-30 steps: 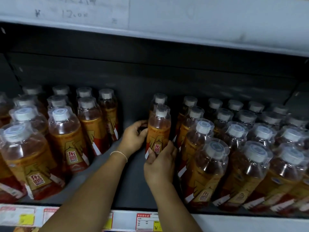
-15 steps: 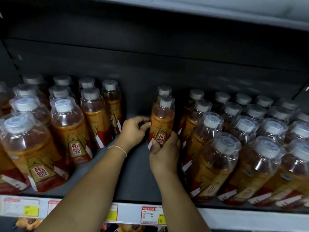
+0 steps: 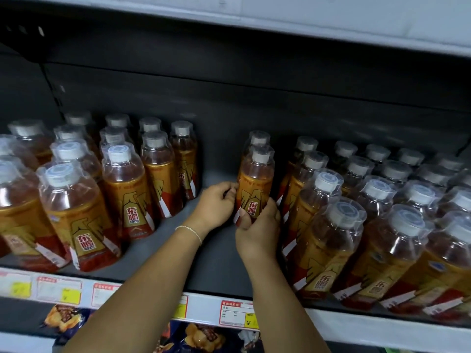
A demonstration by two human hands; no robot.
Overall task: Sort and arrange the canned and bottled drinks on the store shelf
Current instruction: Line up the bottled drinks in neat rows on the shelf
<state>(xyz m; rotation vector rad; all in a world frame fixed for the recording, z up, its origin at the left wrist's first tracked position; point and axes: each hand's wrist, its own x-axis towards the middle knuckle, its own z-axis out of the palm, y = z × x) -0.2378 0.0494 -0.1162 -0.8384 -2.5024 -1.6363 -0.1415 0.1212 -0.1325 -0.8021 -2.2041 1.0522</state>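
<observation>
An orange drink bottle (image 3: 255, 183) with a clear cap cover stands upright in the middle of the dark shelf (image 3: 216, 258). My left hand (image 3: 216, 206) holds its lower left side with curled fingers. My right hand (image 3: 258, 231) wraps its lower right side from the front. A second bottle (image 3: 258, 139) stands right behind it. A block of the same bottles (image 3: 122, 184) fills the shelf to the left, and a larger block (image 3: 369, 225) fills the right.
A bare strip of shelf runs between the two blocks, around my forearms. Price tags (image 3: 238, 314) line the front rail. The upper shelf's white edge (image 3: 331, 24) hangs overhead. Snack bags (image 3: 201, 337) show on the level below.
Both hands have stayed on the same bottle, which now sits slightly farther back. My view has shifted, so the shelf sits lower in frame.
</observation>
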